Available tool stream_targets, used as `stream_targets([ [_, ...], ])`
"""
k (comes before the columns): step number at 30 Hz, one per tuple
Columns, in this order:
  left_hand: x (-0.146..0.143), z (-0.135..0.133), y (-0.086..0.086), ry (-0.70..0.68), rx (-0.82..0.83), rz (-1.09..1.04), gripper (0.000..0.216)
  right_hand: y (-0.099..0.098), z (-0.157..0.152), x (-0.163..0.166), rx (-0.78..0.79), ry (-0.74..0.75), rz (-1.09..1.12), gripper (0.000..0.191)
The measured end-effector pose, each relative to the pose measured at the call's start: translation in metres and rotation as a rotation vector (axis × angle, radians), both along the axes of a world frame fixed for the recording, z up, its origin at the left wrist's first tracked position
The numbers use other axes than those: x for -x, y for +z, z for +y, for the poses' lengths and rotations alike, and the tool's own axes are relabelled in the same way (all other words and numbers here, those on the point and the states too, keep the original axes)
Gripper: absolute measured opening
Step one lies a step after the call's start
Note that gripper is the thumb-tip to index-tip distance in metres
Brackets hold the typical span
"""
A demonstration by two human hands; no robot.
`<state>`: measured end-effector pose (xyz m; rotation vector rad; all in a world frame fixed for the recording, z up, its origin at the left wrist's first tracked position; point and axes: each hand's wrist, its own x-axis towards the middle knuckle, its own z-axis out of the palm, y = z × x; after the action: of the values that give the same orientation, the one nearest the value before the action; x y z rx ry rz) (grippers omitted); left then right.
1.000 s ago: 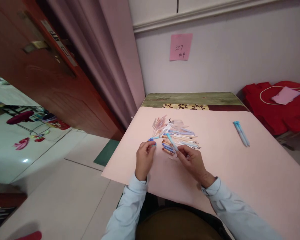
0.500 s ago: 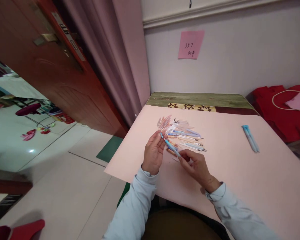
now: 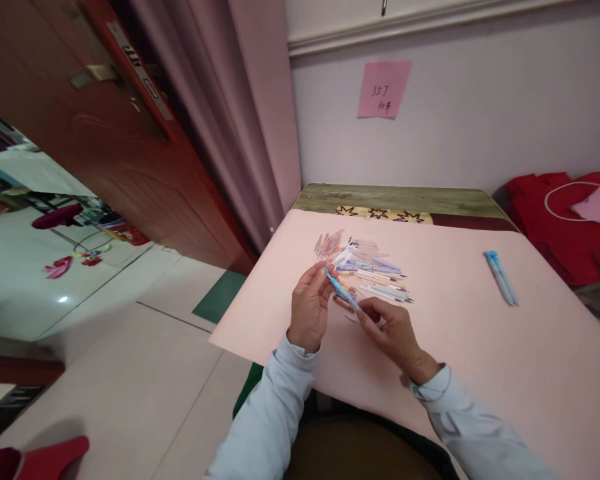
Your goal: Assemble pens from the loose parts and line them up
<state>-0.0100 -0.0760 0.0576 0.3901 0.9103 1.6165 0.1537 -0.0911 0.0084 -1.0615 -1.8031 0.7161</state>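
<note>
Both my hands hold one light blue pen above the pink sheet. My left hand pinches its far tip with curled fingers. My right hand grips the near end, fingers closed. Just beyond them lies a pile of pens and pen parts, blue, orange and white, with clear wrappers at its far left.
Two light blue pens lie side by side at the right of the sheet. A green tabletop strip shows behind it. Red cloth lies at the right, a pink note hangs on the wall, a curtain and wooden door stand left.
My left hand left the pile's edge and came up to the far tip of the blue pen held in my right hand. The view shifted slightly.
</note>
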Motion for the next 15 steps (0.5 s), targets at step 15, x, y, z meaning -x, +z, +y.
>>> stream_targets([
  [15, -0.022, -0.006, 0.005, 0.098, -0.114, 0.228, 0.035, -0.007, -0.004, 0.002, 0.026, 0.018, 0.061, 0.015],
])
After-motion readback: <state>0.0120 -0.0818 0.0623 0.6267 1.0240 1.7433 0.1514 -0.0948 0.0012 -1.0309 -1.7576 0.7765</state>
